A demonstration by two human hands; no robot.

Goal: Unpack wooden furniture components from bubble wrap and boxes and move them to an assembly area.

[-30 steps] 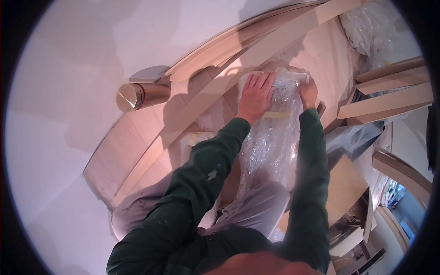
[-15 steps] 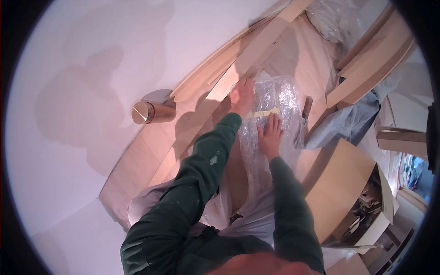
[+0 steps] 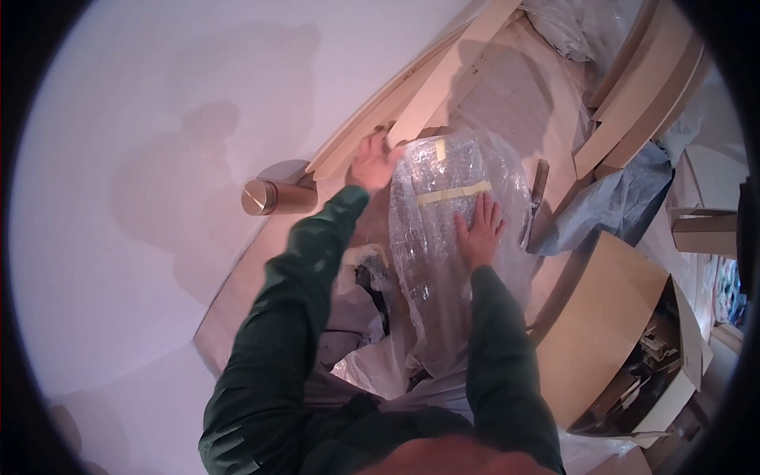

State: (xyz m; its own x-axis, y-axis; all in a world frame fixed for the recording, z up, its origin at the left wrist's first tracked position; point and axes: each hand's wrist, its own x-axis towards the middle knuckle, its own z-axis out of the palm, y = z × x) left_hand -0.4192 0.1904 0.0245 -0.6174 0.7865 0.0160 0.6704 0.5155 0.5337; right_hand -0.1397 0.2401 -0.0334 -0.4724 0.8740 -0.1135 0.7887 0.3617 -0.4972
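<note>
A package in clear bubble wrap [image 3: 443, 245] lies in front of me, with strips of yellowish tape [image 3: 455, 191] across its far half. My right hand [image 3: 479, 233] rests flat on the wrap just below the longer strip, its fingers spread. Off the package's far left corner, my left hand [image 3: 374, 165] reaches out with nothing visible in it. Its fingers are stretched and slightly blurred. Close to those fingertips is a small dark thing [image 3: 385, 127] that I cannot make out. What the wrap encloses is not clear.
A copper-coloured cylindrical container [image 3: 277, 197] stands by the white wall. Long wooden boards [image 3: 451, 71] run along the far left. Right of the package lies a tool with a brown handle [image 3: 540, 180]. An open cardboard box [image 3: 602, 317] holding scraps stands at the lower right.
My left hand has come off the package's edge and moved left. The right hand stays on the wrap. More of the wrap's left side and tape now shows, and the view has shifted slightly.
</note>
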